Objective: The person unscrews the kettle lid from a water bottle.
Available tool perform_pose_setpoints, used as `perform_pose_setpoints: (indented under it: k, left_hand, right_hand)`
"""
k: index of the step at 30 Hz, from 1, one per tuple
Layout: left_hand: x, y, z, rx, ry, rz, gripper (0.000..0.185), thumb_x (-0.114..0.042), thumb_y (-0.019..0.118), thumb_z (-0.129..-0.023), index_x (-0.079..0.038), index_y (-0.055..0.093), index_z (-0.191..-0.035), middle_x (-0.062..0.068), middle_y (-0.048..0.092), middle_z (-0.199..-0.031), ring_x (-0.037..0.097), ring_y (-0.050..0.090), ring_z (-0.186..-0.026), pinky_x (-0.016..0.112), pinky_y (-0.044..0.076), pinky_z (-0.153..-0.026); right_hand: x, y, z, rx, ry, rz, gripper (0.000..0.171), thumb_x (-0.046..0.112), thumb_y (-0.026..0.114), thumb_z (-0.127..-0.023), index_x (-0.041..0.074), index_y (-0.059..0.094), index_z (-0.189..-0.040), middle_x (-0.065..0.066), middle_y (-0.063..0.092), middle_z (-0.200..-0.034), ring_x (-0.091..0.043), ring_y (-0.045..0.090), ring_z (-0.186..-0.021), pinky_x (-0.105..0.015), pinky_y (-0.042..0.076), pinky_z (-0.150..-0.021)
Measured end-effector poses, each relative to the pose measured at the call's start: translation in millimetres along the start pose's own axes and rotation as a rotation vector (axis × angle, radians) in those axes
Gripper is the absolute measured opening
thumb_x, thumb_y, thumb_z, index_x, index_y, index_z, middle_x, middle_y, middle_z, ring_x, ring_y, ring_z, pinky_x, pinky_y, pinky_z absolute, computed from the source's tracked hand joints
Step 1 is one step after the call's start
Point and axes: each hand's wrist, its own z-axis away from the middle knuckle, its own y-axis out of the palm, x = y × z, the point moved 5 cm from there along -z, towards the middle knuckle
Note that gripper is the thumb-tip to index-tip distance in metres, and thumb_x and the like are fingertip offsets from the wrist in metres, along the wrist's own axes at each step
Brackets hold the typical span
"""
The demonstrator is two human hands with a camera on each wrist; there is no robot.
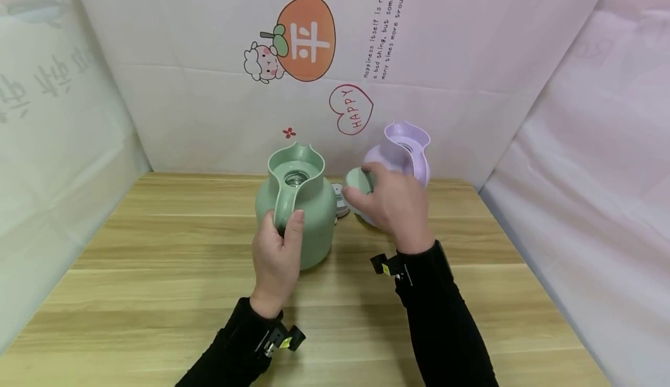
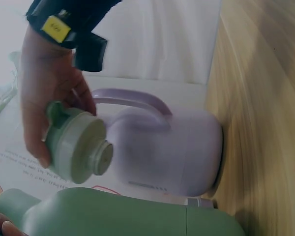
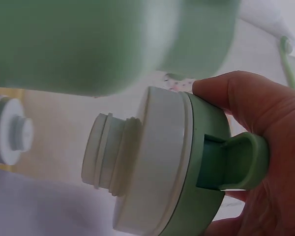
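Mid-step: left hand (image 1: 275, 259) clamped on green jug (image 1: 296, 212) handle, right hand (image 1: 392, 203) pinching green lid (image 1: 360, 182) beside jug (mouth open). Next, probably: lid over mouth, twist.

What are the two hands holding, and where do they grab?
Left hand grips the green jug by its handle. Right hand holds the green lid around its rim.

The right hand (image 1: 395, 206) hides the purple jug's (image 1: 403, 154) lower front. The green jug (image 3: 103, 39) is blurred and cut off in the right wrist view; a small lid (image 1: 340, 199) on the worktop (image 1: 157, 270) shows only partly between the jugs.
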Motion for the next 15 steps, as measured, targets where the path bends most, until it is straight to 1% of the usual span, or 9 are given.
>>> perform_pose_setpoints:
  k: [2,4,6,10,12,15]
  left_hand:
    - [0.2,0.1,-0.3,-0.005,0.002,-0.006,0.024,-0.020,0.062,-0.105,0.002,0.059,-0.095,0.002,0.045,-0.071,0.016,0.049,-0.066,0.028,0.041,-0.059]
    - [0.3,0.1,-0.4,-0.010,0.005,-0.009,0.024,-0.020,0.061,-0.105,0.002,0.059,-0.095,0.003,0.046,-0.071,0.016,0.050,-0.066,0.027,0.041,-0.059]
    - [0.3,0.0,-0.5,-0.016,0.013,-0.014,0.023,-0.019,0.062,-0.105,0.002,0.059,-0.095,0.003,0.047,-0.071,0.016,0.050,-0.066,0.027,0.041,-0.059]
    - [0.8,0.5,-0.4,-0.023,0.032,-0.025,0.023,-0.018,0.062,-0.105,0.003,0.058,-0.095,0.003,0.043,-0.069,0.017,0.046,-0.062,0.028,0.039,-0.056]
    - [1.0,0.9,-0.2,-0.026,0.038,-0.030,0.023,-0.018,0.061,-0.105,0.003,0.059,-0.096,0.003,0.043,-0.069,0.017,0.046,-0.062,0.028,0.039,-0.056]
    - [1.1,1.0,0.2,-0.035,0.048,-0.039,0.022,-0.017,0.061,-0.105,0.003,0.059,-0.098,0.003,0.044,-0.069,0.016,0.045,-0.061,0.028,0.039,-0.055]
  right_hand:
    - [-6,8,4,-0.007,0.008,-0.006,0.058,0.060,0.062,-0.087,0.021,0.068,-0.129,0.000,0.071,-0.088,-0.025,0.060,-0.072,-0.038,0.042,-0.060]
    - [-11,16,8,-0.013,0.016,-0.035,0.052,0.059,0.063,-0.087,0.023,0.069,-0.124,0.002,0.070,-0.087,-0.025,0.060,-0.073,-0.039,0.044,-0.060]
    - [-15,24,13,-0.013,0.017,-0.063,0.050,0.058,0.064,-0.087,0.023,0.070,-0.121,0.002,0.070,-0.085,-0.024,0.061,-0.070,-0.039,0.046,-0.061]
    - [-23,39,19,0.026,0.036,-0.083,0.056,0.061,0.063,-0.088,0.022,0.069,-0.127,-0.001,0.071,-0.086,-0.025,0.062,-0.069,-0.040,0.048,-0.062]
    - [-27,45,21,0.047,0.051,-0.076,0.063,0.064,0.061,-0.088,0.021,0.067,-0.133,-0.002,0.073,-0.091,-0.025,0.064,-0.072,-0.041,0.050,-0.064]
    - [-31,53,24,0.078,0.072,-0.077,0.066,0.067,0.059,-0.088,0.021,0.065,-0.136,-0.003,0.074,-0.096,-0.025,0.066,-0.077,-0.041,0.050,-0.066]
